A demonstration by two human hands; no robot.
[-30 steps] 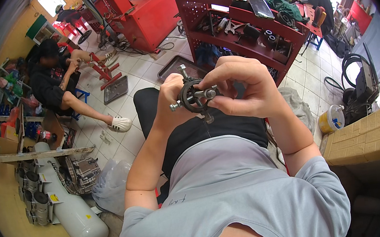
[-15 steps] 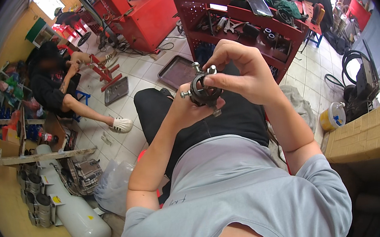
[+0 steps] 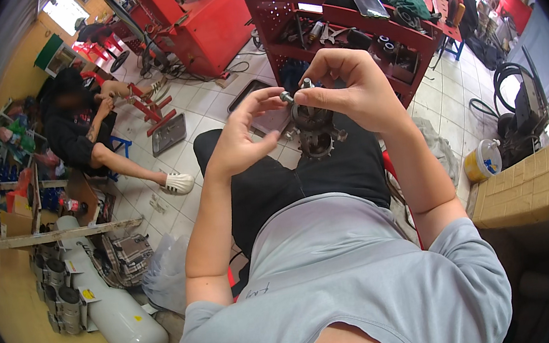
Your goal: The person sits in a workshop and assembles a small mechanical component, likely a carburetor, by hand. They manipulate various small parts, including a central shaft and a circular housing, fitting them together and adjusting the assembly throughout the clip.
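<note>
My right hand (image 3: 354,88) grips the top of a dark, greasy metal part with ring-shaped openings (image 3: 314,118), thumb and fingers closed on it. The part hangs above my lap, its lower ring between my thighs. A silvery bolt (image 3: 286,97) juts from its upper left side, and the tip of another stands up beside my right thumb. To the left of the part is my left hand (image 3: 240,138), open, thumb well apart from the fingers. Its fingertips reach the bolt head; whether they touch it I cannot tell.
Ahead stands a red tool cart (image 3: 271,19) loaded with wrenches. Dark trays (image 3: 169,135) lie on the tiled floor. A person in black (image 3: 77,136) sits at the left; another works behind the cart. A white cylinder (image 3: 118,318) is at lower left, a bucket (image 3: 482,165) at right.
My left hand has let go of the metal part and moved left, its fingers opening. The part now hangs lower from my right hand, showing its rings lengthwise.
</note>
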